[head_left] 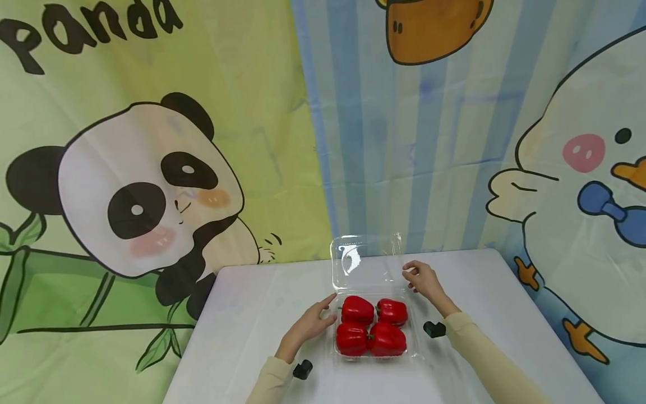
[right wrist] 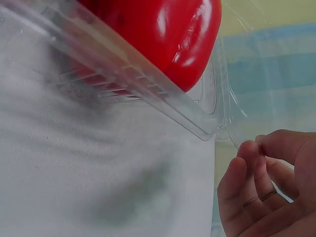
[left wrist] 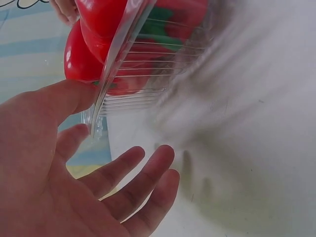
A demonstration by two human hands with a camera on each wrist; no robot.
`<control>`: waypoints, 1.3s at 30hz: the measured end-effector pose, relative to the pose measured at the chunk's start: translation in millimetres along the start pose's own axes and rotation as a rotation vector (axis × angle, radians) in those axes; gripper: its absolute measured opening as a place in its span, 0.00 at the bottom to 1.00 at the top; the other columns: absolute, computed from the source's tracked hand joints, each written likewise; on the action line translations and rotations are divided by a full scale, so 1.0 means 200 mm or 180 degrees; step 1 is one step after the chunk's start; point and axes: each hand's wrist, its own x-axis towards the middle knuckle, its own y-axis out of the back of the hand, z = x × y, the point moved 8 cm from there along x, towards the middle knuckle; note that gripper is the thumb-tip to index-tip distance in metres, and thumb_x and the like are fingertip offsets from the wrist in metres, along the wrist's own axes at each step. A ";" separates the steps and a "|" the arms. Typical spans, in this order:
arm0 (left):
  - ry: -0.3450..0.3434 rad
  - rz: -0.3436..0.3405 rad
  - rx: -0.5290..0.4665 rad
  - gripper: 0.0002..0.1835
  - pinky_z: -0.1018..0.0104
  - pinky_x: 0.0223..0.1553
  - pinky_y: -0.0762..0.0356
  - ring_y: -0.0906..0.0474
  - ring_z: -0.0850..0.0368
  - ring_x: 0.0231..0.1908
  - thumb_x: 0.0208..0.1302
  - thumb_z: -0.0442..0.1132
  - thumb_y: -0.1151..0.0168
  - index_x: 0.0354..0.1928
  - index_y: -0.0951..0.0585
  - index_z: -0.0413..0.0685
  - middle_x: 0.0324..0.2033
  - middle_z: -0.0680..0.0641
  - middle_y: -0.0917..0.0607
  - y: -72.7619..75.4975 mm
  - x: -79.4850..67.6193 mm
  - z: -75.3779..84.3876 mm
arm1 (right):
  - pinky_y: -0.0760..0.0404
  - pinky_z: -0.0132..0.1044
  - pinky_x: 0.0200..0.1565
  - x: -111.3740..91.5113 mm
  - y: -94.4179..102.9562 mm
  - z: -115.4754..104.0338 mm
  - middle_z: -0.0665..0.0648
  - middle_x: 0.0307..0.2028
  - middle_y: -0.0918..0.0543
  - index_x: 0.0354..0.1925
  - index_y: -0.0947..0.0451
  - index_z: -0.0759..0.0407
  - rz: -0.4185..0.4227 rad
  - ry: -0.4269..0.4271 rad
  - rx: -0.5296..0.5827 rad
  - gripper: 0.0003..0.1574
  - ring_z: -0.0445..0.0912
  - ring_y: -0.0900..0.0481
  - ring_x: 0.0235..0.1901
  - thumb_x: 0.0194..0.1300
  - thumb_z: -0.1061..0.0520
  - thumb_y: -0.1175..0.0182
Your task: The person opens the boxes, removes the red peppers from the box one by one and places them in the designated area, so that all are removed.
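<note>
A clear plastic clamshell box (head_left: 415,336) lies on the table, its hinged lid (head_left: 370,272) raised at the back. Several shiny red bell peppers (head_left: 387,339) fill the base. My left hand (head_left: 312,321) is at the box's left side; in the left wrist view its thumb (left wrist: 74,98) touches the rim, while the other fingers stay spread and relaxed. With thumb and fingertips together, my right hand (right wrist: 276,177) pinches the edge of the clear lid near the back right corner. Green parts of the peppers show through the box wall in the left wrist view.
The white table (head_left: 252,336) ends at a back edge against a printed curtain (head_left: 272,140) with a panda and a white bird. A small black device (head_left: 303,370) sits by the left wrist, another black device (head_left: 434,329) by the right.
</note>
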 end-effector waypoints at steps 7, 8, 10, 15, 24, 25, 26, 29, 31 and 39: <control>-0.0059 -0.0024 -0.0013 0.34 0.35 0.60 0.27 0.25 0.33 0.61 0.71 0.46 0.42 0.76 0.36 0.52 0.61 0.31 0.23 0.01 -0.02 0.02 | 0.17 0.36 0.26 0.01 -0.02 0.02 0.70 0.38 0.19 0.58 0.25 0.70 -0.0021 -0.0032 -0.0033 0.21 0.56 0.17 0.27 0.71 0.59 0.42; -0.0066 -0.0027 -0.0020 0.34 0.34 0.60 0.27 0.25 0.33 0.61 0.71 0.46 0.41 0.76 0.36 0.51 0.61 0.31 0.23 0.01 -0.03 0.02 | 0.17 0.36 0.26 0.01 -0.02 0.02 0.70 0.38 0.19 0.58 0.25 0.71 -0.0029 -0.0041 -0.0038 0.22 0.56 0.17 0.28 0.71 0.59 0.42; -0.0086 -0.0030 -0.0013 0.34 0.35 0.60 0.26 0.25 0.33 0.61 0.70 0.46 0.41 0.76 0.36 0.51 0.61 0.31 0.23 0.00 -0.03 0.02 | 0.17 0.36 0.26 0.01 -0.03 0.02 0.70 0.38 0.19 0.59 0.25 0.71 -0.0043 -0.0066 -0.0049 0.22 0.56 0.18 0.28 0.71 0.59 0.42; -0.0059 -0.0064 0.0027 0.35 0.36 0.61 0.26 0.25 0.35 0.62 0.70 0.47 0.40 0.76 0.37 0.51 0.62 0.32 0.23 -0.01 -0.03 0.01 | 0.17 0.37 0.27 0.01 -0.03 0.03 0.70 0.38 0.18 0.57 0.25 0.71 -0.0060 -0.0119 -0.0099 0.22 0.51 0.19 0.27 0.71 0.59 0.42; -0.0216 -0.0178 0.0228 0.35 0.39 0.63 0.28 0.26 0.37 0.63 0.72 0.45 0.43 0.78 0.41 0.49 0.63 0.32 0.24 -0.02 -0.02 0.03 | 0.17 0.37 0.27 0.00 -0.05 0.03 0.67 0.38 0.17 0.58 0.25 0.71 -0.0173 -0.0174 -0.0239 0.23 0.48 0.23 0.25 0.69 0.58 0.43; -0.0213 -0.0193 0.0229 0.35 0.39 0.63 0.28 0.26 0.37 0.63 0.72 0.45 0.43 0.78 0.41 0.49 0.63 0.32 0.24 -0.02 -0.02 0.03 | 0.17 0.37 0.26 0.00 -0.05 0.03 0.67 0.38 0.17 0.58 0.25 0.71 -0.0183 -0.0178 -0.0250 0.23 0.47 0.23 0.25 0.69 0.59 0.43; -0.0222 -0.0202 0.0220 0.35 0.38 0.63 0.28 0.26 0.37 0.63 0.72 0.45 0.43 0.78 0.40 0.48 0.63 0.32 0.24 -0.02 -0.02 0.03 | 0.17 0.37 0.26 0.00 -0.05 0.02 0.67 0.38 0.17 0.58 0.25 0.71 -0.0187 -0.0183 -0.0259 0.23 0.48 0.23 0.25 0.68 0.59 0.43; -0.0171 -0.0233 0.0184 0.35 0.38 0.63 0.27 0.26 0.36 0.64 0.72 0.46 0.43 0.78 0.40 0.50 0.64 0.32 0.25 -0.01 -0.03 0.02 | 0.17 0.37 0.26 0.00 -0.05 0.02 0.68 0.39 0.17 0.58 0.25 0.71 -0.0208 -0.0191 -0.0283 0.24 0.48 0.24 0.25 0.68 0.59 0.43; -0.0157 -0.0238 0.0173 0.35 0.37 0.62 0.27 0.26 0.36 0.64 0.72 0.46 0.43 0.78 0.40 0.51 0.64 0.32 0.25 -0.01 -0.03 0.02 | 0.17 0.38 0.26 0.00 -0.05 0.02 0.68 0.39 0.17 0.57 0.24 0.71 -0.0212 -0.0187 -0.0291 0.24 0.48 0.24 0.25 0.67 0.59 0.43; -0.0170 -0.0248 0.0112 0.34 0.36 0.61 0.27 0.26 0.34 0.63 0.71 0.44 0.42 0.77 0.38 0.50 0.64 0.31 0.25 -0.01 -0.04 0.03 | 0.17 0.38 0.27 0.00 -0.06 0.03 0.68 0.38 0.17 0.56 0.24 0.71 -0.0264 -0.0244 -0.0320 0.23 0.48 0.24 0.26 0.67 0.57 0.43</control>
